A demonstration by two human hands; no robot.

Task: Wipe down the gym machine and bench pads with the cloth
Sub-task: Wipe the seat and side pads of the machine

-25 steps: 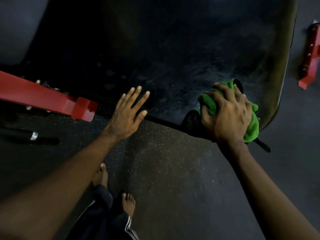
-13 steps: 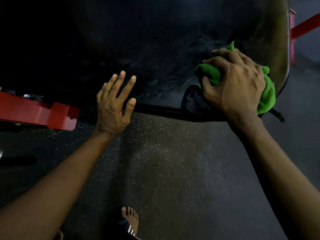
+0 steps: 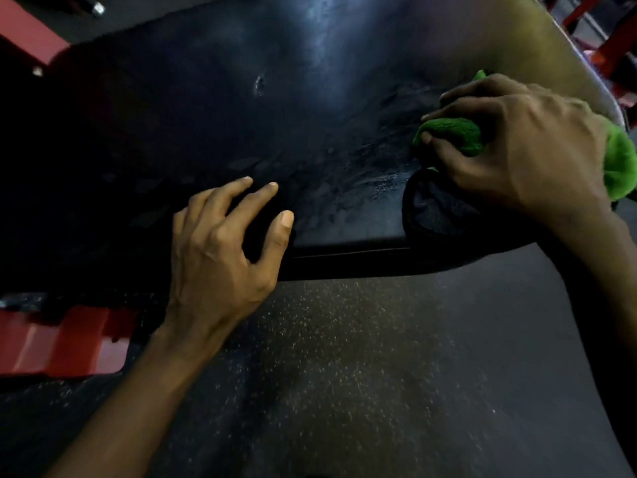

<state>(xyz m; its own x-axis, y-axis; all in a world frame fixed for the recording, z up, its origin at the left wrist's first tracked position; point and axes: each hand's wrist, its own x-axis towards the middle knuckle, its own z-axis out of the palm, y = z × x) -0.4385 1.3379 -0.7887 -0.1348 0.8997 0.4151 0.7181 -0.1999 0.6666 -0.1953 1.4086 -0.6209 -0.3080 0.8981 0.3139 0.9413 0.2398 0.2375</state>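
A wide black bench pad (image 3: 310, 108), scuffed and worn, fills the upper half of the view. My right hand (image 3: 524, 146) grips a bunched green cloth (image 3: 451, 136) and presses it on the pad's right end; a dark fold of fabric (image 3: 434, 205) hangs below the hand at the pad's front edge. Over the same front edge, further left, my left hand (image 3: 220, 250) rests with relaxed, spread fingers, fingertips on the pad surface and holding nothing.
Red machine frame parts show at lower left (image 3: 58, 339), upper left (image 3: 24, 36) and upper right (image 3: 599, 46). Speckled dark rubber floor (image 3: 344, 374) lies below the pad's front edge.
The view has closed in on the pad. My left hand has come down from hovering with straight fingers onto the pad's front edge. My right hand with the cloth has shifted toward the pad's right end.
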